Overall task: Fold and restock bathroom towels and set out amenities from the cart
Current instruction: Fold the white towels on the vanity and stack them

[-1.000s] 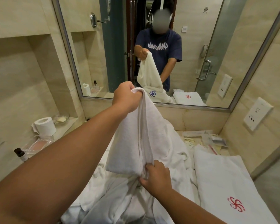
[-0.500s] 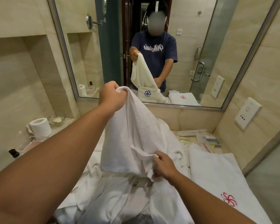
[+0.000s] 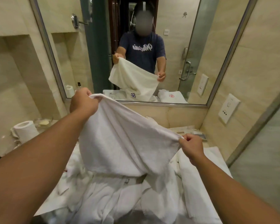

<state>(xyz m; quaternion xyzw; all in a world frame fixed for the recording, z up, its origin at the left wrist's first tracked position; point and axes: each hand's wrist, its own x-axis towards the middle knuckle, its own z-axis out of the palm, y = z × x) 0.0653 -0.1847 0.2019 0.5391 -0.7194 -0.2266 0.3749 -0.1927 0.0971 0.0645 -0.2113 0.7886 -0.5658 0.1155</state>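
Left grip (image 3: 83,103): fingers were curled, pinching the far top corner of the white towel (image 3: 123,143), raised just in front of the mirror's (image 3: 152,104) lower frame.
Right grip (image 3: 191,147): thumb and fingers pinched the opposite top corner, lower, nearer and off to the right.
White towel: it was stretched between the two grips, its top edge sloping down from left to right. The rest hung below, with the bottom reaching the heap of crumpled white linen (image 3: 103,199).
Heap: it lay on the worktop (image 3: 208,144), directly under the held towel.
Folded towel (image 3: 217,155): it lay flat on the worktop, right of the heap and beside the right forearm.
Emblems: a blue pinwheel mark (image 3: 133,95) on the held towel and a red one (image 3: 171,95) on a folded towel showed only as reflections.
Shirt lettering: white script, mirrored, could not be read.
Left ledge: a toilet roll (image 3: 25,130) stood with a glass dish (image 3: 44,122) just behind it.
Back right corner: paper packets (image 3: 192,131) lay there; their print was too small to read.
Right wall: socket plate (image 3: 229,108).
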